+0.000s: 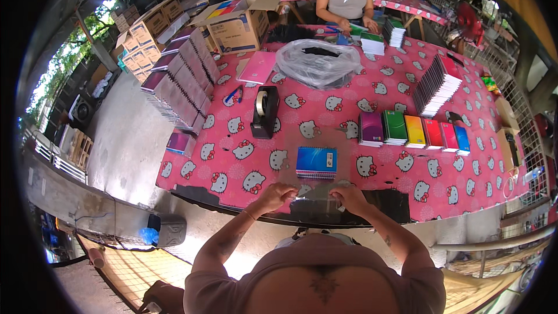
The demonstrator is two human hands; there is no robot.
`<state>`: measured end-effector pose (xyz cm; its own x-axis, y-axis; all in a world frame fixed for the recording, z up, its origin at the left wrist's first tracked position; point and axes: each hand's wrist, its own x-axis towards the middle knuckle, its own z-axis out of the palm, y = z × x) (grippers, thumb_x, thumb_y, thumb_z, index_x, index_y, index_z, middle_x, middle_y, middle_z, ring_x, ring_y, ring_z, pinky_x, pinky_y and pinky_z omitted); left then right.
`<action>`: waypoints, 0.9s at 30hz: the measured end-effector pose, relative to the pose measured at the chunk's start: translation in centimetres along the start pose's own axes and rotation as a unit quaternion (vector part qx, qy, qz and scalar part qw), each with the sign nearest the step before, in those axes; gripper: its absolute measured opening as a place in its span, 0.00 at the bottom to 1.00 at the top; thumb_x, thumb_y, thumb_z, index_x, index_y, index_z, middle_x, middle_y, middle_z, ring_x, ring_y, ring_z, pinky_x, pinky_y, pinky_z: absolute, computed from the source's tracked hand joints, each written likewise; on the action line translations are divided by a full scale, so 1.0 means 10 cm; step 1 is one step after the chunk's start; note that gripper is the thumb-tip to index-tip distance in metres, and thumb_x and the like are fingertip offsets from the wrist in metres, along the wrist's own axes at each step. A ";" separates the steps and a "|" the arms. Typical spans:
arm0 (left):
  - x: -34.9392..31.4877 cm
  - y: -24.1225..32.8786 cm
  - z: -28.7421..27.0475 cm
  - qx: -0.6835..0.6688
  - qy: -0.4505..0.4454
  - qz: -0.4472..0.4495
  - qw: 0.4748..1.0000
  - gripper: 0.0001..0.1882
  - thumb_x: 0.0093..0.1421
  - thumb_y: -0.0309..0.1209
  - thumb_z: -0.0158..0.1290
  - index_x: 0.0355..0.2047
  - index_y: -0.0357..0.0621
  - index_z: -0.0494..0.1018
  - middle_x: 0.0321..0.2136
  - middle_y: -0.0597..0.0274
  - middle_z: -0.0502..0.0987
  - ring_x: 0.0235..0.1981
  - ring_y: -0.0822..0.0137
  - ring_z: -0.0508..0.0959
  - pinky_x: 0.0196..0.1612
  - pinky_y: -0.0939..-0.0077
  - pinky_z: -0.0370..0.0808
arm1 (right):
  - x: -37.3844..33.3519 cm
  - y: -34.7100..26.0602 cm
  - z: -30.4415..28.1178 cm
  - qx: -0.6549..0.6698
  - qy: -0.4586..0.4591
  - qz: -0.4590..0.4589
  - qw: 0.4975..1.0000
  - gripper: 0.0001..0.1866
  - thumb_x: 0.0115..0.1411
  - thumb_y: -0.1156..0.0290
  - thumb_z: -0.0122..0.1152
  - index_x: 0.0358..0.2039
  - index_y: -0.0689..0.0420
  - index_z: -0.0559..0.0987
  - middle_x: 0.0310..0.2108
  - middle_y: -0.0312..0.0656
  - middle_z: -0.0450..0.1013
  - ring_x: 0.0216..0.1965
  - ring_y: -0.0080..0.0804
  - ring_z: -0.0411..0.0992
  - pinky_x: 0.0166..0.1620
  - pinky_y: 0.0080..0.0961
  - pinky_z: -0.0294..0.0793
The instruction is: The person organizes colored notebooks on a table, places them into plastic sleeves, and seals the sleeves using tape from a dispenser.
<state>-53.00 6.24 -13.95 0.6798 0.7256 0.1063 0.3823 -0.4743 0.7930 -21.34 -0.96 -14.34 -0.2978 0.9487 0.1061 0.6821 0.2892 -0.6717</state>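
Note:
At the table's near edge, my left hand [278, 196] is closed in a pinch, and my right hand [350, 199] is pinched the same way. Between them stretches a piece of clear plastic film [314, 191], faint against the table, its edges at my fingers. Just beyond lies a small stack of blue spiral notebooks [317, 161]. A black tape dispenser [266, 113] stands farther off to the left. To the right, short stacks of small notebooks [395, 127] in purple, green, yellow, red, pink and blue form a row.
Tall spiral-notebook stacks [180, 81] line the left edge. Beyond are a pink notebook [257, 67], pens [234, 95], an open carton [232, 32] and a bundle of clear plastic bags [319, 64]. A leaning notebook stack [437, 87] stands right. Across the table, a person [347, 0] handles notebooks.

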 end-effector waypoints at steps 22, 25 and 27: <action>-0.01 0.46 -0.04 0.108 -0.019 0.136 0.985 0.07 0.50 0.20 0.56 0.30 0.43 0.75 0.30 0.55 0.79 0.34 0.50 0.79 0.37 0.58 0.75 | 0.00 0.00 -0.07 0.041 0.049 -0.060 0.996 0.08 0.60 0.66 0.65 0.37 0.54 0.79 0.27 0.40 0.75 0.31 0.40 0.76 0.36 0.37 0.75; -0.02 0.32 0.07 0.128 -0.032 0.132 0.983 0.07 0.50 0.20 0.58 0.30 0.43 0.74 0.28 0.55 0.78 0.32 0.49 0.79 0.35 0.57 0.75 | -0.02 -0.01 -0.07 0.084 -0.007 0.044 0.995 0.09 0.62 0.63 0.63 0.37 0.54 0.79 0.31 0.41 0.76 0.35 0.43 0.77 0.37 0.38 0.75; -0.02 0.28 0.07 0.132 -0.054 0.091 0.986 0.07 0.53 0.24 0.62 0.30 0.42 0.74 0.27 0.53 0.78 0.31 0.49 0.79 0.35 0.57 0.75 | 0.03 -0.11 -0.10 0.095 0.015 0.051 0.994 0.08 0.62 0.64 0.62 0.37 0.53 0.79 0.32 0.41 0.76 0.35 0.43 0.77 0.38 0.39 0.75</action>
<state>-51.62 4.45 -12.15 0.8099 0.5652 0.1568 0.3867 -0.7155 0.5818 -21.46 -0.88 -12.83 -0.2109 0.9762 0.0500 0.5682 0.1641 -0.8064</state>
